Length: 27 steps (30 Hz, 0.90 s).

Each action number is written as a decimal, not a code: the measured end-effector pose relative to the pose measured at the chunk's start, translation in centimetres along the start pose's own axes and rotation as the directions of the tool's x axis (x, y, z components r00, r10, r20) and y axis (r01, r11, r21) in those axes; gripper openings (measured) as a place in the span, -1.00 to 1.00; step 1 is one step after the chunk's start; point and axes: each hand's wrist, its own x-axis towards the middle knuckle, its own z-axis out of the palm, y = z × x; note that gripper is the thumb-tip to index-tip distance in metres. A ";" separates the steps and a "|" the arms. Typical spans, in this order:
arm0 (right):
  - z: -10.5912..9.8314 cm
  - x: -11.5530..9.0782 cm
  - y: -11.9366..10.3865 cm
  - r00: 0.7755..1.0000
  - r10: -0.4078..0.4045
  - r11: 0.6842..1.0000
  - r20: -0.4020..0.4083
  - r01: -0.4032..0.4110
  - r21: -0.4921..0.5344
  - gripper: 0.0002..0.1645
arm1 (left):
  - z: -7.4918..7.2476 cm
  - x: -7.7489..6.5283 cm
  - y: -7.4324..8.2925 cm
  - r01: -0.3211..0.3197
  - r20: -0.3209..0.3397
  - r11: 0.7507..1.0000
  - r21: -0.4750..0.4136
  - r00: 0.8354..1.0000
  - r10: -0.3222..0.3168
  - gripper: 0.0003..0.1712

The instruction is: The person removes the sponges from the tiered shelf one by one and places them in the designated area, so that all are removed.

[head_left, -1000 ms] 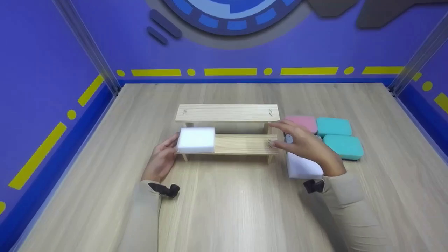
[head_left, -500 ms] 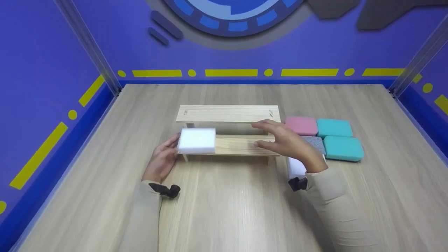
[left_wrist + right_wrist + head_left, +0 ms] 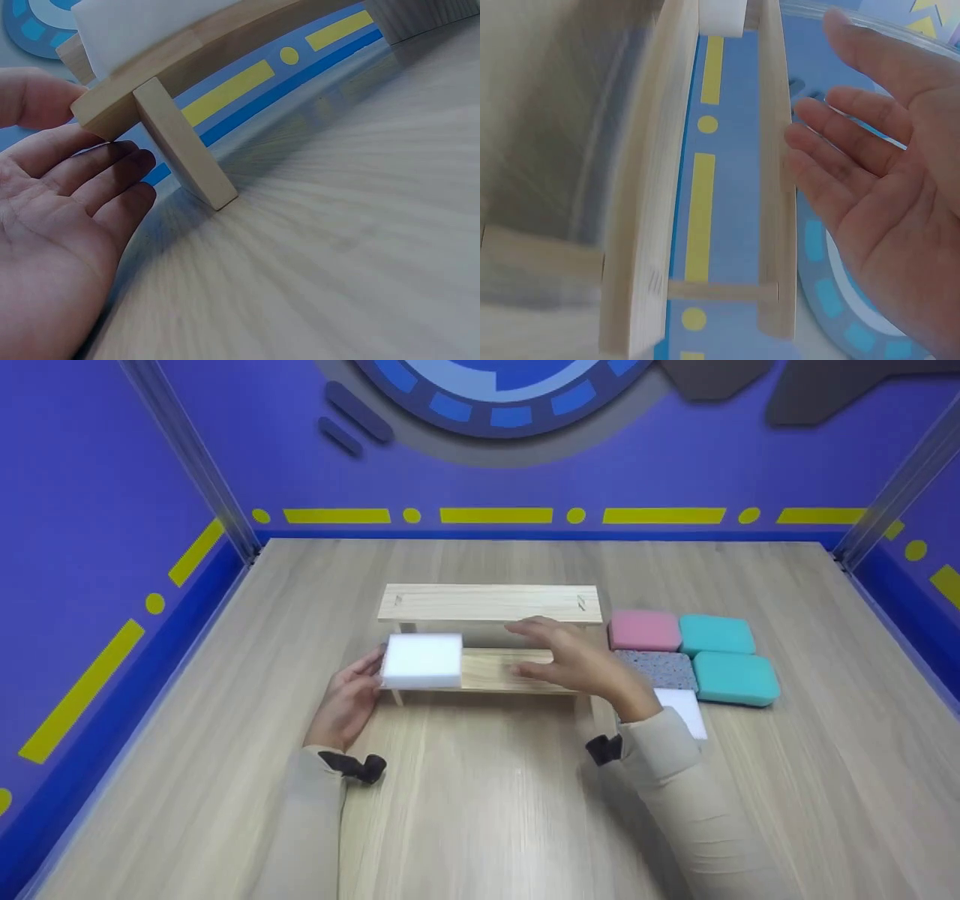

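Observation:
A small two-tier wooden rack [image 3: 491, 604] stands on the table. On the left end of its lower board [image 3: 499, 669] lies a white sponge [image 3: 424, 660]. My left hand [image 3: 346, 701] holds that board's left end, thumb and index finger at its corner in the left wrist view; the other fingers [image 3: 124, 206] extend below. Over the lower board's right half hovers my right hand [image 3: 581, 664], fingers spread and nothing in its grasp. The right wrist view shows its bare palm [image 3: 900, 202] beside the rack's rails.
Right of the rack sit a pink sponge [image 3: 645, 630], two teal sponges [image 3: 716, 634], a speckled grey sponge [image 3: 660, 669] and another white sponge [image 3: 681, 712], partly hidden by the right sleeve. Blue panels [image 3: 487, 487] wall the table's back and sides.
My right hand has moved left from the rack's right end to above its lower board, uncovering the grey sponge. The left hand and the white sponge on the rack stay put.

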 end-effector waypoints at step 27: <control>4.4 4.9 -2.5 0.996 -0.052 0.998 0.069 0.051 0.028 -0.23 | 0.0 0.1 -0.1 -0.004 -0.016 1.000 -0.008 1.000 0.003 -0.26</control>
